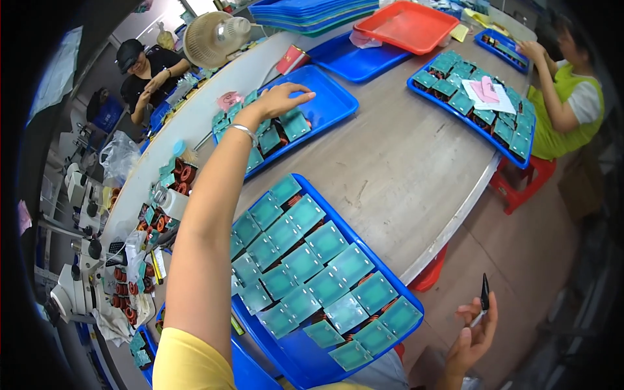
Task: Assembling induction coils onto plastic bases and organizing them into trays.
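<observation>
My left hand (278, 103), with a bangle at the wrist, reaches over a blue tray (338, 104) at the far left. Its fingers are stretched out and nothing shows in them. Green square circuit boards (294, 123) with copper coils fill the near part of that tray, below the hand. At the lower right, off the table's edge, my right hand (473, 335) is closed on a slim black pointed tool (485, 292), tip upward; its exact kind is unclear. Between my arms, a nearer blue tray (403, 291) holds rows of similar green boards (302, 261).
Another blue tray (416, 83) of boards with paper slips stands at the right, near a seated co-worker (565, 97). A red tray (409, 26) and stacked blue trays (312, 14) lie at the back. Left of my arm are loose coils (185, 174) and a fan (214, 39).
</observation>
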`<state>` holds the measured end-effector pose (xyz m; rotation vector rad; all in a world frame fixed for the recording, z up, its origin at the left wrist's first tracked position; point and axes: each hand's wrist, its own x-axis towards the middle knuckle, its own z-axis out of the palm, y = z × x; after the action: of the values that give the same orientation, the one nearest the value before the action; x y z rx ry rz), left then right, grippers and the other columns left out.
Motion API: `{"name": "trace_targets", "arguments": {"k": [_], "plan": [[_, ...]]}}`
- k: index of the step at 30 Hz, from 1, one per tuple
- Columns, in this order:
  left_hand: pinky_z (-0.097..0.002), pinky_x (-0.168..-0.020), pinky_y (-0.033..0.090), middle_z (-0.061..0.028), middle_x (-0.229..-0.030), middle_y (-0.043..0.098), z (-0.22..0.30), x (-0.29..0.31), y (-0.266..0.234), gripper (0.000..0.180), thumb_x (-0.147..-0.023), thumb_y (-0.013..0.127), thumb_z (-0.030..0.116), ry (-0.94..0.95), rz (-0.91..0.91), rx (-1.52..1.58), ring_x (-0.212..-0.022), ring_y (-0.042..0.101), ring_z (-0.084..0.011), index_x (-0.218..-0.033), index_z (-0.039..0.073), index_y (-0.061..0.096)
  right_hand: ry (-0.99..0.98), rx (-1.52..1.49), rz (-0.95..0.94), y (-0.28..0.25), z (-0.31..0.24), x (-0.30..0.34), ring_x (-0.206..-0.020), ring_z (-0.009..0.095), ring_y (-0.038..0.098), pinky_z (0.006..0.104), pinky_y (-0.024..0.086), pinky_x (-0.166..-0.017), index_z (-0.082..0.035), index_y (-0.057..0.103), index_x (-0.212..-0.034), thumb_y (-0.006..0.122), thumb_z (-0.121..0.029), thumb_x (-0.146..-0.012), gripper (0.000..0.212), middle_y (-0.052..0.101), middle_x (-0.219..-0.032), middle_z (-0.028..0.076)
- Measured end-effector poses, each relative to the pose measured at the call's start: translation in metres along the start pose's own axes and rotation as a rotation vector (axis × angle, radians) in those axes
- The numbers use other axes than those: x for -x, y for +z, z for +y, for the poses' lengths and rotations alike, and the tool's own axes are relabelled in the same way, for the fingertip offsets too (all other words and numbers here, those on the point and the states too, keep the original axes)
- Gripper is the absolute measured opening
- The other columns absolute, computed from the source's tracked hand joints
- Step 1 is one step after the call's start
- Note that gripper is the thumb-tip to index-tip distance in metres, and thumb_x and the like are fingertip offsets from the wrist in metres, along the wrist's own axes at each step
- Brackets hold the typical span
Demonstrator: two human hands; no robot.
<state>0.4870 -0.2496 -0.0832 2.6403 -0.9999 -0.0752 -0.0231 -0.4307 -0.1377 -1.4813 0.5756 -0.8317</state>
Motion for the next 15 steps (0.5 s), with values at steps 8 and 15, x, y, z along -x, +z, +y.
{"name": "trace_targets", "arguments": {"k": [8, 15], "plan": [[-0.0456, -0.1, 0.024, -0.008, -0.129, 0.045, 0.01, 0.038, 0.003, 0.054, -0.086, 0.041, 0.054, 0.074, 0.169, -0.332, -0.118, 0.042, -0.0261, -0.119, 0.013, 0.054, -0.018, -0.017, -0.055, 0.003, -0.003, 0.004, -0.091, 0.02, 0.052, 0.0311, 0.042, -0.079, 0.006, 0.032, -0.131, 0.06, -0.027, -0.077, 0.07, 0.051, -0.115, 0.013], [-0.0385, -0.079, 0.038, -0.0125, -0.087, 0.051, 0.124, 0.218, -0.032, 0.02, -0.078, 0.063, 0.026, 0.429, 0.192, -0.011, -0.088, 0.049, -0.0295, -0.082, 0.007, 0.056, -0.071, -0.043, -0.052, 0.005, -0.011, 0.011, -0.09, 0.021, 0.053, 0.0332, 0.043, -0.08, 0.008, 0.031, -0.13, 0.06, -0.025, -0.077, 0.069, 0.051, -0.112, 0.015]]}}
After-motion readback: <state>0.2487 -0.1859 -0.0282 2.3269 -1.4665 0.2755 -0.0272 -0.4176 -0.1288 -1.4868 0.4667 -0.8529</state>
